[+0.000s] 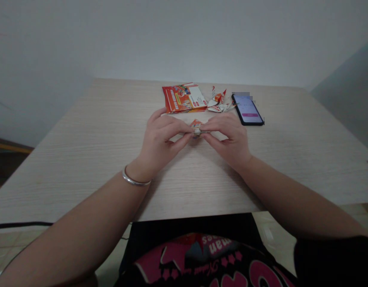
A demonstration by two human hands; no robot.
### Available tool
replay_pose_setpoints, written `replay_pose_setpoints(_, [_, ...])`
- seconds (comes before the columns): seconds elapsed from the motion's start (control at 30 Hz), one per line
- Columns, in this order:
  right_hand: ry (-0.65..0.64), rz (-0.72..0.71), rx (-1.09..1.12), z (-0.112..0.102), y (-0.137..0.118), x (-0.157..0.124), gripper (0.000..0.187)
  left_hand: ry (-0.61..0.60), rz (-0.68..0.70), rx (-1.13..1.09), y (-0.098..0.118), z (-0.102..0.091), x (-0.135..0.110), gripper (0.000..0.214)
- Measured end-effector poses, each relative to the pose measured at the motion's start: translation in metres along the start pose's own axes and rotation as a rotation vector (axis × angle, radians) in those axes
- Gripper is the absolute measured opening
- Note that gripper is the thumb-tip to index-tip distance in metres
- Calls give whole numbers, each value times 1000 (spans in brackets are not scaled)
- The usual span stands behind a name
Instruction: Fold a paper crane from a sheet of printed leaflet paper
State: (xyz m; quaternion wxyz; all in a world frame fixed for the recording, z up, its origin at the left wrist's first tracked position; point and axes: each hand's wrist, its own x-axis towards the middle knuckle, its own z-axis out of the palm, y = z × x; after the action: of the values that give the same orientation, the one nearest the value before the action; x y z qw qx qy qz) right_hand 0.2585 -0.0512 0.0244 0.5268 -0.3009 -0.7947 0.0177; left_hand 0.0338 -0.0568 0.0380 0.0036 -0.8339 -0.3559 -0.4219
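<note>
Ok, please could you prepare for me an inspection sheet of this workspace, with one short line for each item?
Surface: pale wood-grain table, dry-looking, no visible damage.
Things in hand: small printed piece, partly hidden by fingers.
Clutter: red-and-white printed packaging beyond the hands; scraps to its right; then a phone, face up, screen lit.
Hands: left hand and right hand both pinch the small printed piece; bracelet on the left wrist.
Cables: black cable by the table's near left edge; its course past the left forearm is hidden.
Surroundings: plain wall behind; no other person seen.
</note>
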Motion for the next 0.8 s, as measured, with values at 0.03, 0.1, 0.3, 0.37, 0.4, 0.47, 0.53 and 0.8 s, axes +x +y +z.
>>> replay_pose_setpoints(0.03, [10,3,1,0,-1,0,5,1,-3,-13,0,0,0,15])
replay_pose_setpoints(0.1, [29,3,7,0,-2,0,5,11,8,-39,-1,1,0,15])
replay_pose_setpoints(0.3, [-28,9,-17,-1,-2,1,8,-6,18,1,-2,3,2,13])
replay_pose_setpoints(0.37, [-40,-5,-16,0,-3,1,8,-23,14,12,-2,3,3,11])
replay_pose_setpoints(0.4, [-40,-14,-12,0,-3,0,8,-24,16,13,-1,3,3,11])
replay_pose_setpoints(0.47, [-24,-21,0,1,-5,0,8,-24,16,13,-1,3,2,11])
replay_pose_setpoints(0.53, [4,-22,16,1,-5,0,9,-18,17,10,-1,4,1,11])
replay_pose_setpoints(0.8, [-77,-33,-6,4,-5,2,10,-37,64,90,-4,5,1,13])
